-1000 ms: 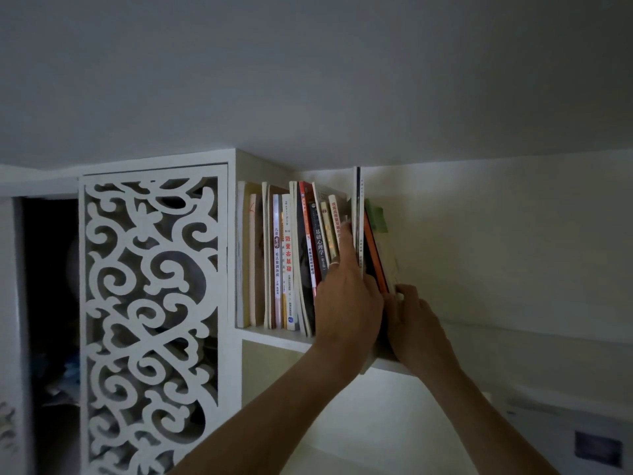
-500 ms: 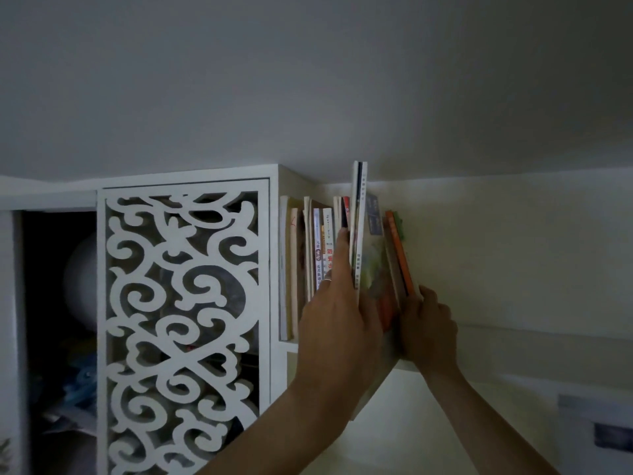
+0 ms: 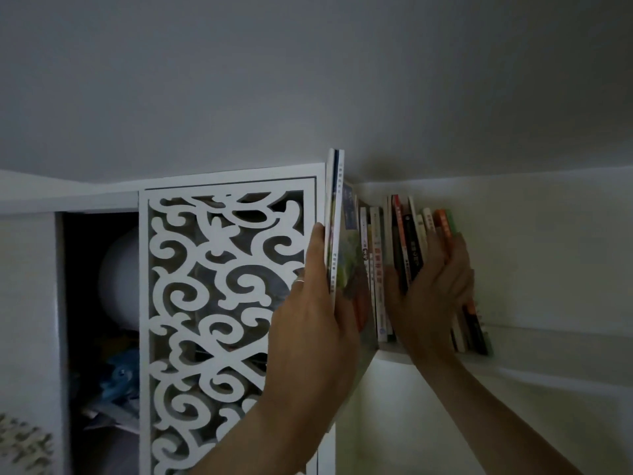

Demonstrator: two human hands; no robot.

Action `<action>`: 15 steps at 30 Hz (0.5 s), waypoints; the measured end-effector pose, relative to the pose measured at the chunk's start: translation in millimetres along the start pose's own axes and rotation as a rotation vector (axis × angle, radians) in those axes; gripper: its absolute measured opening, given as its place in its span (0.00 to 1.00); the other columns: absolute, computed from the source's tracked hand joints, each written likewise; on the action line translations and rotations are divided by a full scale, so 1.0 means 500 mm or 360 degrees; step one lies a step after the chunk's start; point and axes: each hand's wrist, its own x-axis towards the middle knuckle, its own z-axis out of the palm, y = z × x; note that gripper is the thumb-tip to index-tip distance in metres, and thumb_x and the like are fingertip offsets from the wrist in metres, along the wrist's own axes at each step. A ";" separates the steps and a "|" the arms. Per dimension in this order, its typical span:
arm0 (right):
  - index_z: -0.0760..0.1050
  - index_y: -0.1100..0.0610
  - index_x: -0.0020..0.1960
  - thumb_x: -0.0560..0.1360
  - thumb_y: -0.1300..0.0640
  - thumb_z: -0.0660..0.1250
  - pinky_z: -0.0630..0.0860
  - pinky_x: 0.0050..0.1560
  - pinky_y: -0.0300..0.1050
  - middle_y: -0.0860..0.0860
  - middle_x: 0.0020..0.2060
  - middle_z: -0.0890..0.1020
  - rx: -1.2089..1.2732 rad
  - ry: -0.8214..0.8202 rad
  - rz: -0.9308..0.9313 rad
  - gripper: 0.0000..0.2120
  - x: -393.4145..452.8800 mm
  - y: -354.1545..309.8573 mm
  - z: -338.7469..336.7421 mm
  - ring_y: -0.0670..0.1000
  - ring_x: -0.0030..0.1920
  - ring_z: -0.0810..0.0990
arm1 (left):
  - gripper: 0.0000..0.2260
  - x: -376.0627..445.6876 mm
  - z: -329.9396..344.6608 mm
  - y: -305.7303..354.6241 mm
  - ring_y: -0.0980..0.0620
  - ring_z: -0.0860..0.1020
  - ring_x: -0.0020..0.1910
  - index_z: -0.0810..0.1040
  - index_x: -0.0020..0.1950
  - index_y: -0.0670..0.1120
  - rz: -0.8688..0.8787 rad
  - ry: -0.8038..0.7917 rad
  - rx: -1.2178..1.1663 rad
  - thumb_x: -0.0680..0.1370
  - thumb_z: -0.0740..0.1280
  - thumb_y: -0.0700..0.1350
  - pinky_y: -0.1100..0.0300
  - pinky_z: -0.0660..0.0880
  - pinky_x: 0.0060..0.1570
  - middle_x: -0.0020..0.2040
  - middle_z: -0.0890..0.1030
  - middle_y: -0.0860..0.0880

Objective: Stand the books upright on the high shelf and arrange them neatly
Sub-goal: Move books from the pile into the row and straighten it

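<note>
Up on the high shelf (image 3: 513,363), left hand (image 3: 308,323) has pulled the tall book (image 3: 334,221) clear of the row and grips it, while right hand (image 3: 433,289) now presses flat-fingered on the leaning books (image 3: 407,241); re-insertion likely next.

We look up into a dim room under a plain grey ceiling (image 3: 308,80); a pale wall (image 3: 548,252) runs off to the right; to the left we see a white cabinet (image 3: 102,197) with a scrollwork fretwork door (image 3: 222,320); beside the door, a dark open compartment (image 3: 96,303) holds a pale round object (image 3: 120,275) and something blue (image 3: 120,375).
</note>
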 end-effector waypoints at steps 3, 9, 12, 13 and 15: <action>0.52 0.53 0.83 0.74 0.26 0.60 0.49 0.76 0.71 0.61 0.81 0.49 -0.0082 -0.0210 0.0057 0.48 -0.004 -0.029 0.041 0.63 0.81 0.48 | 0.33 -0.003 -0.020 -0.011 0.57 0.81 0.40 0.51 0.84 0.58 0.0021 0.0047 0.0092 0.77 0.49 0.59 0.52 0.82 0.40 0.47 0.81 0.53; 0.54 0.53 0.83 0.67 0.16 0.54 0.48 0.73 0.76 0.68 0.80 0.50 -0.0364 -0.0217 0.0219 0.57 -0.013 -0.073 0.096 0.68 0.81 0.47 | 0.37 0.014 -0.032 -0.035 0.55 0.83 0.41 0.52 0.83 0.59 -0.0032 -0.0015 0.0091 0.73 0.47 0.66 0.51 0.83 0.39 0.49 0.82 0.53; 0.55 0.54 0.82 0.68 0.17 0.55 0.49 0.73 0.77 0.68 0.80 0.51 -0.0387 -0.0154 0.0203 0.56 -0.015 -0.074 0.103 0.69 0.80 0.48 | 0.35 0.017 -0.034 -0.035 0.56 0.81 0.38 0.53 0.83 0.58 -0.0040 -0.0041 0.0111 0.75 0.52 0.58 0.50 0.82 0.36 0.46 0.82 0.54; 0.55 0.54 0.82 0.68 0.17 0.55 0.48 0.73 0.77 0.68 0.80 0.51 -0.0388 -0.0142 0.0194 0.56 -0.017 -0.072 0.106 0.69 0.80 0.48 | 0.34 0.016 -0.033 -0.034 0.55 0.81 0.38 0.52 0.84 0.58 -0.0042 -0.0044 0.0122 0.76 0.53 0.56 0.50 0.82 0.36 0.45 0.81 0.53; 0.55 0.55 0.82 0.67 0.17 0.57 0.47 0.73 0.76 0.68 0.80 0.51 -0.0393 -0.0122 0.0183 0.57 -0.017 -0.069 0.110 0.69 0.80 0.48 | 0.34 0.014 -0.030 -0.033 0.55 0.80 0.37 0.52 0.84 0.58 -0.0050 -0.0047 0.0141 0.77 0.53 0.54 0.49 0.81 0.36 0.44 0.80 0.52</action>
